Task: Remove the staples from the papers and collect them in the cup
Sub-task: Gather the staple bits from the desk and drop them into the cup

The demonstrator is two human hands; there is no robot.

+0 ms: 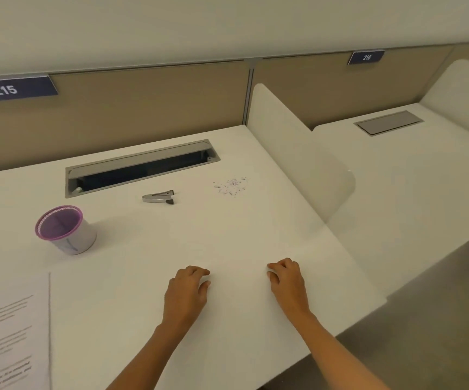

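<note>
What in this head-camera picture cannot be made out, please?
- Cup: whether any staples lie inside; the mesh interior is too dark and blurred.
- Papers: cut off by the left and bottom edges; the print is blurred and any staple is not visible.
- Scattered staples: too small to count.
- Staple remover: details blurred.
</note>
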